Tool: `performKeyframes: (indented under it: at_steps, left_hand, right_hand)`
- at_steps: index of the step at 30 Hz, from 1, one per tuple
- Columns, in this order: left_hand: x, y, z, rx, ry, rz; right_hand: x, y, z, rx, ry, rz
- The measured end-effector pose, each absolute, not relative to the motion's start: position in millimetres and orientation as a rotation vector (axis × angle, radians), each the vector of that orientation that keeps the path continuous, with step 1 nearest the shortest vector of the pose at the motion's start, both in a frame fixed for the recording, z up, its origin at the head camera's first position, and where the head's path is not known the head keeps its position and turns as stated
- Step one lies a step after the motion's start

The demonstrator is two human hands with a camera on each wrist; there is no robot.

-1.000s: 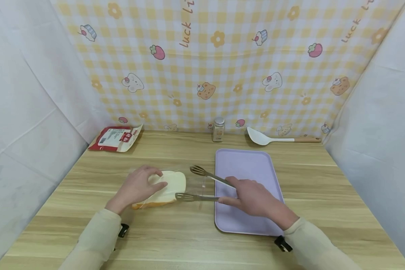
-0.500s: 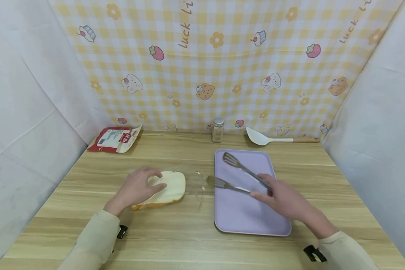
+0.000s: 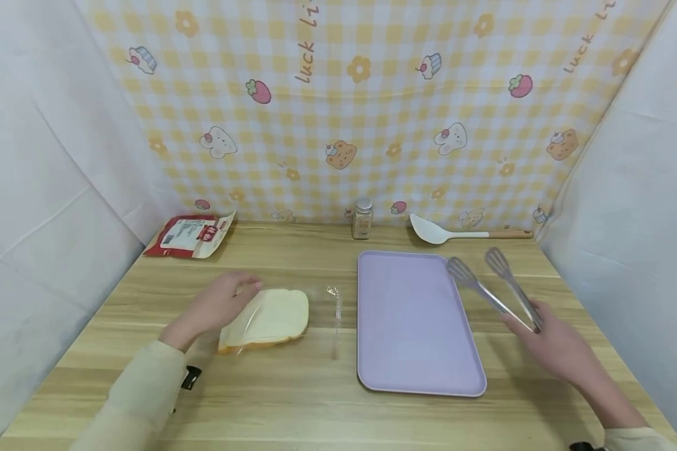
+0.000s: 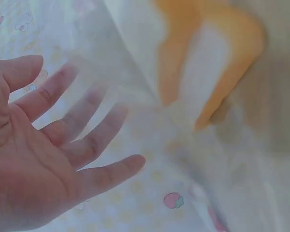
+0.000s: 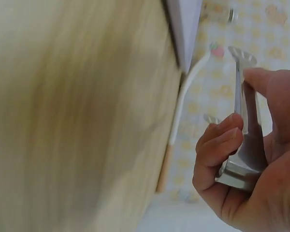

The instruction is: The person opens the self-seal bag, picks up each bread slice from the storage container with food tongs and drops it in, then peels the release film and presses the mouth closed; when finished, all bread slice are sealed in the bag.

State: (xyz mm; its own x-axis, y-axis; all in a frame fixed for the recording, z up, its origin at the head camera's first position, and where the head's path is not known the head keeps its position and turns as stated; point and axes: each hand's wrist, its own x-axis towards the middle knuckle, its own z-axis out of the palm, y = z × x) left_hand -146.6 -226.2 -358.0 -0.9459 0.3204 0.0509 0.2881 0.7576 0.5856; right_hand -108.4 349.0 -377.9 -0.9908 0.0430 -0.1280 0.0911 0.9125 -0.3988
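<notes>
Sliced bread [image 3: 282,313] lies in a clear plastic bag [image 3: 336,313] on the table, left of the tray; the bag's end stretches to the right. My left hand [image 3: 217,307] is at the bread's upper left edge in the head view. The left wrist view shows that hand [image 4: 43,150] with its fingers spread and nothing in the palm, beside the film and the bread's orange crust [image 4: 241,53]. Metal tongs [image 3: 518,292] are gripped in my right hand [image 3: 564,347], right of the tray, their slotted ends apart with nothing between them.
A lilac tray [image 3: 417,319] lies on the wooden table right of centre. Behind it are a small capped jar [image 3: 362,220] and a white spatula [image 3: 431,232] with a wooden handle. A red and white packet [image 3: 188,237] rests at the back left, near the patterned cloth.
My right hand has carried the tongs rightward, from beside the bread across the tray to its right side. The left hand has drawn back a little to the left from over the bread.
</notes>
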Motion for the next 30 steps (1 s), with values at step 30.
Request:
performKeyframes:
  at_steps: [30]
  left_hand:
    - [-265, -172, -338, 0.621, 2.386, 0.379]
  right_hand:
    - [-101, 380, -397, 0.306, 2.814, -0.537]
